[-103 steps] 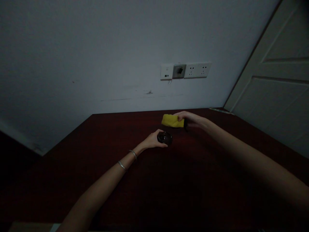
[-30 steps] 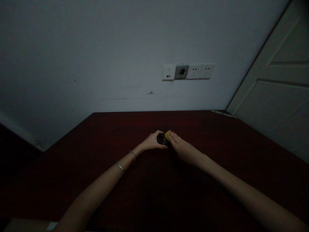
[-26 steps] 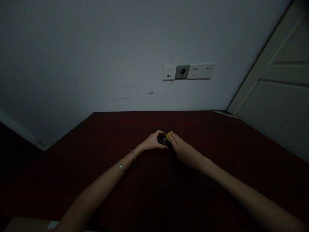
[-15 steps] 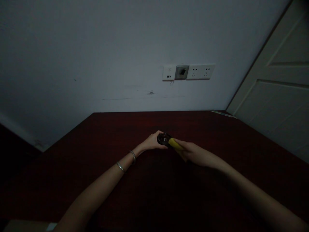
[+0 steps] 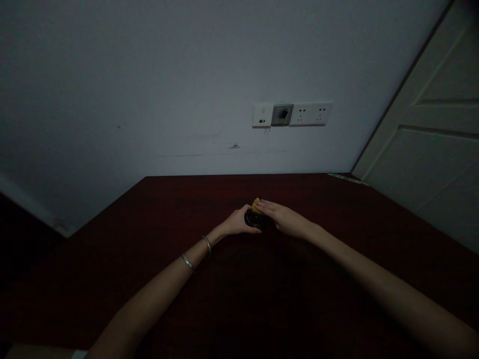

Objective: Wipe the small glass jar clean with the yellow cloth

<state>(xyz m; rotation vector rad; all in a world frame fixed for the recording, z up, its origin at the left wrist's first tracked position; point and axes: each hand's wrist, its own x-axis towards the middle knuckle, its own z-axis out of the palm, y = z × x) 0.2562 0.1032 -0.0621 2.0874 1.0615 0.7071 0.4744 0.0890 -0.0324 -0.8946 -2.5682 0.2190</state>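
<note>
Near the middle of the dark red table [image 5: 209, 194], my left hand [image 5: 236, 222] is closed round the left side of a small, round, dark glass dish [image 5: 253, 219]. Thumb and fingers curve about its wall, and its shiny top faces up. My right hand [image 5: 288, 219] presses a yellow cloth [image 5: 256, 205] to the dish's far rim. Those fingers lie over the cloth and hide most of it. The dish's right side is partly behind my right hand, and the dim light leaves its inside hard to make out.
Behind the table rises a pale wall with a row of sockets and a switch [image 5: 292, 114]. A white panelled door [image 5: 430, 164] stands at the right. By the table's back right corner lies a thin pale strip [image 5: 348, 178]. A light brown object [image 5: 41, 351] shows at the bottom left.
My right hand has moved the yellow cloth from the dish's right side to its far rim, up and to the left. My left hand keeps its hold on the dish.
</note>
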